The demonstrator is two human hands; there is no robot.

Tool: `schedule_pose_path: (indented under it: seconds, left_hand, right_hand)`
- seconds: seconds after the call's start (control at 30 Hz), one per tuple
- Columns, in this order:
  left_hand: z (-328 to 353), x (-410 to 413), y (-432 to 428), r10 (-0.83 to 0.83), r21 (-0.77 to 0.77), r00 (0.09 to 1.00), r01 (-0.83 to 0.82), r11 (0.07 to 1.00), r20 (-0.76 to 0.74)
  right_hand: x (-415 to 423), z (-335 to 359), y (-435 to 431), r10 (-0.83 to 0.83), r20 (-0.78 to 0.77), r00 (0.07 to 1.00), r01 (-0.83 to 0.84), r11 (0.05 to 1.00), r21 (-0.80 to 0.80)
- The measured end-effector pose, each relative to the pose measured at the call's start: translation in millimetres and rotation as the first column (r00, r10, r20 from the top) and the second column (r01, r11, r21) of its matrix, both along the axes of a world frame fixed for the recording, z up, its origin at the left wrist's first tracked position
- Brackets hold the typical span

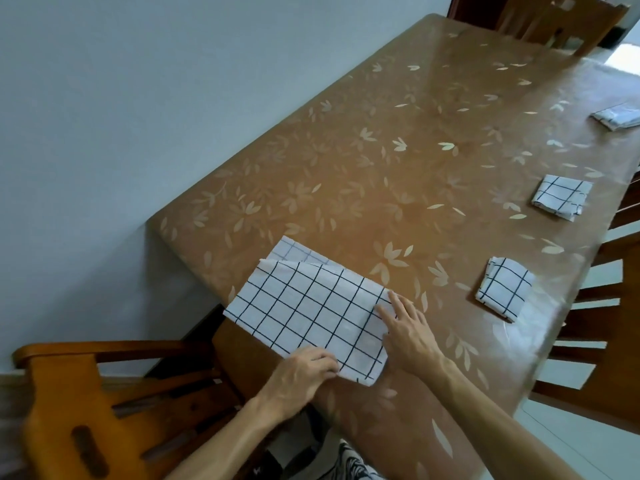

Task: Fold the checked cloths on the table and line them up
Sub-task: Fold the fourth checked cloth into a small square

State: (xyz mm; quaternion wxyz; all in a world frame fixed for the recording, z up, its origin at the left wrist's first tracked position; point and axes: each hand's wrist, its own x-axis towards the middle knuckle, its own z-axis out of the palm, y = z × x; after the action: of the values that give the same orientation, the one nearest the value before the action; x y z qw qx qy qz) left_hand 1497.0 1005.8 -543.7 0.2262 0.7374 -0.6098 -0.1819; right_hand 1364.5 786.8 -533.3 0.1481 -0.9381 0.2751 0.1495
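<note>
A white cloth with a black check (pixel 311 306) lies folded over once at the table's near left corner, its left part hanging past the edge. My left hand (pixel 301 372) pinches the cloth's near edge with curled fingers. My right hand (pixel 407 330) lies flat on the cloth's right end, fingers straight. Two small folded checked cloths lie to the right: one (pixel 504 289) nearer, one (pixel 561 199) farther. A third folded cloth (pixel 618 116) sits at the far right edge of the view.
The brown table (pixel 398 168) has a leaf-patterned glossy cover and stands against a pale wall on the left. Wooden chairs stand at the near left (pixel 86 410), along the right side (pixel 595 341) and at the far end (pixel 561 22).
</note>
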Motion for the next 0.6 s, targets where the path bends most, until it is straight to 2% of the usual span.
schedule_pose_path:
  seconds: [0.17,0.3,0.37,0.47,0.6]
  left_hand:
    - [1,27,51,0.218,0.029,0.973,-0.216,0.976,-0.080]
    - [8,37,71,0.436,0.085,0.874,-0.428,0.900,-0.213]
    - [12,40,73,0.559,0.149,0.767,-0.542,0.827,-0.315]
    - [19,46,72,0.672,0.280,0.520,-0.640,0.715,-0.528]
    - [30,60,73,0.673,0.363,0.353,-0.634,0.683,-0.650]
  right_hand:
    - [8,-5,6,0.101,-0.029,0.994,-0.100,0.994,0.039]
    - [15,-1,12,0.174,0.003,0.985,-0.174,0.982,0.077]
    - [20,1,14,0.240,0.041,0.970,-0.243,0.966,0.089]
    - [23,3,16,0.364,0.093,0.927,-0.373,0.920,0.117]
    - [24,4,19,0.403,0.245,0.882,-0.450,0.875,0.181]
